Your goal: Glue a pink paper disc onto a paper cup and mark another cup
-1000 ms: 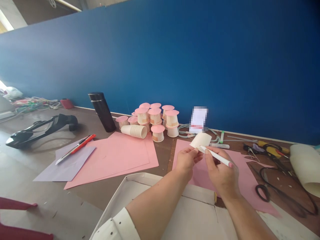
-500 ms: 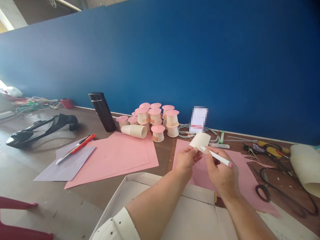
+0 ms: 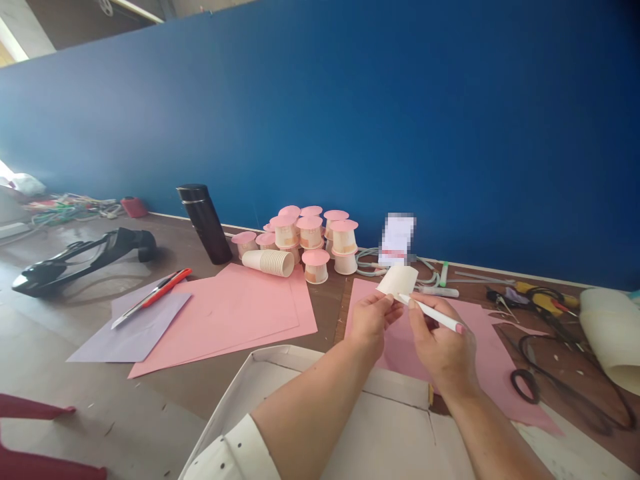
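Note:
My left hand [image 3: 371, 319] is closed on a small white paper cup [image 3: 399, 280], its fingers at the near edge. A white marker pen [image 3: 435, 313] with a pink end is gripped in my right hand [image 3: 447, 343], its tip at the cup's side. Whatever the tip marks is too small to make out. Below both hands lies a pink paper sheet [image 3: 400, 350]. To the left, several cups topped with pink paper discs [image 3: 316, 257] stand grouped and partly stacked. A nested stack of white cups [image 3: 269, 263] lies on its side in front of them.
Left of the cups are a black flask [image 3: 205, 223], more pink sheets [image 3: 220, 313] and a red utility knife [image 3: 155, 297] on lilac paper. A blurred-out phone [image 3: 397, 240], cables and black scissors [image 3: 525, 385] lie rightward. A white cardboard box [image 3: 280, 373] sits nearest me.
The cup in my left hand has tipped and shifted very slightly left. The marker pen has moved slightly left with it. Everything else stays put.

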